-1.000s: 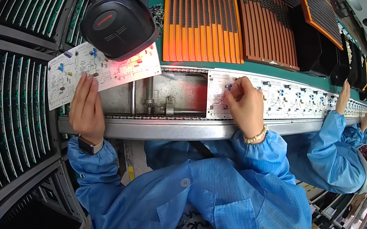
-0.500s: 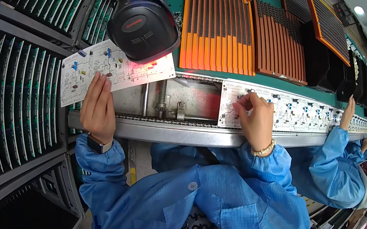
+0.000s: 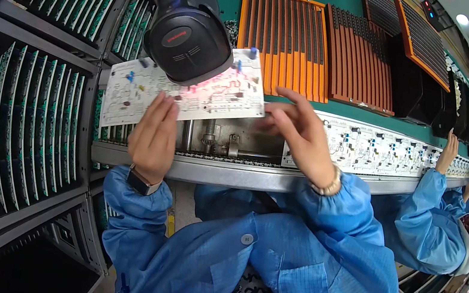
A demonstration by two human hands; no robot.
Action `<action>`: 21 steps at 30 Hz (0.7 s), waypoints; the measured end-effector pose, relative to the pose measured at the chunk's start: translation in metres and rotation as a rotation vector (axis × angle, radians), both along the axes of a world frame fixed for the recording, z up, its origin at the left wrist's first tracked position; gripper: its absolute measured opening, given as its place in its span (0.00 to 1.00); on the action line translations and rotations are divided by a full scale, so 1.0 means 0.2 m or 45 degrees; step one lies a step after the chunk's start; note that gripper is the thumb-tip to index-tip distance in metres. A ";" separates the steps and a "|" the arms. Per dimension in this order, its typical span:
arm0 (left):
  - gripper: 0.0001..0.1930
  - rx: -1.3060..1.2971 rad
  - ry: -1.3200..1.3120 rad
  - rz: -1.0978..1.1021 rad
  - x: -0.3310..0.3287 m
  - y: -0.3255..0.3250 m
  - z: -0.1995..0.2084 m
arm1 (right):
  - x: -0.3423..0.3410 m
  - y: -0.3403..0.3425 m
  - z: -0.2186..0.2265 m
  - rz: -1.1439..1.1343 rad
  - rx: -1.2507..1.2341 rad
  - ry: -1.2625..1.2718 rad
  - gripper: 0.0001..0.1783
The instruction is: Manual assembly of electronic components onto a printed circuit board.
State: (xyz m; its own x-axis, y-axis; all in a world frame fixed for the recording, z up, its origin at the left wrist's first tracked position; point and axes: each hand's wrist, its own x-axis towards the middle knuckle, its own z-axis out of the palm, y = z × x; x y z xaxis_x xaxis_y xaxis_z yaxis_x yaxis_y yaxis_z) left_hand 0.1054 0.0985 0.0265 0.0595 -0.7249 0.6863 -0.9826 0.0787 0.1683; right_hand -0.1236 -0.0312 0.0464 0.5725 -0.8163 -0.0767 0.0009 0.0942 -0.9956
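A white circuit board [image 3: 201, 102] with small blue, yellow and dark parts is held tilted beneath a black barcode scanner [image 3: 189, 46], whose red light falls on its middle. My left hand [image 3: 154, 134] grips the board's lower edge, fingers on the top face and thumb hidden. At the board's right end my right hand [image 3: 303, 135] is open, thumb and fingers apart and partly blurred; whether it touches the corner I cannot tell. Further boards [image 3: 362, 146] lie in a row along the conveyor, the nearest partly behind my right hand.
On my left, metal racks [image 3: 50, 43] hold many upright boards. Orange slotted trays [image 3: 284, 39] and a brown one [image 3: 359, 62] lie on the green bench beyond the conveyor. The conveyor's metal rail [image 3: 224, 172] runs before me. At the right a co-worker's hand [image 3: 447, 153] reaches over the line.
My left hand has moved right with the board, bringing more of its right part past the scanner. My right hand has left the conveyor board, moved left and spread its fingers.
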 end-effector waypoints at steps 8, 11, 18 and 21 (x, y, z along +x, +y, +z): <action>0.13 0.065 0.046 -0.111 0.00 -0.01 0.05 | 0.10 -0.08 -0.03 0.083 0.531 -0.350 0.24; 0.12 -0.064 0.134 0.083 0.06 0.08 0.05 | 0.07 -0.10 -0.02 0.072 0.509 -0.377 0.24; 0.16 -0.352 1.184 0.448 0.18 0.12 0.01 | 0.08 -0.11 0.00 0.070 0.501 -0.410 0.24; 0.19 -0.187 1.672 0.263 0.21 0.14 -0.02 | 0.07 -0.12 -0.01 0.065 0.490 -0.364 0.25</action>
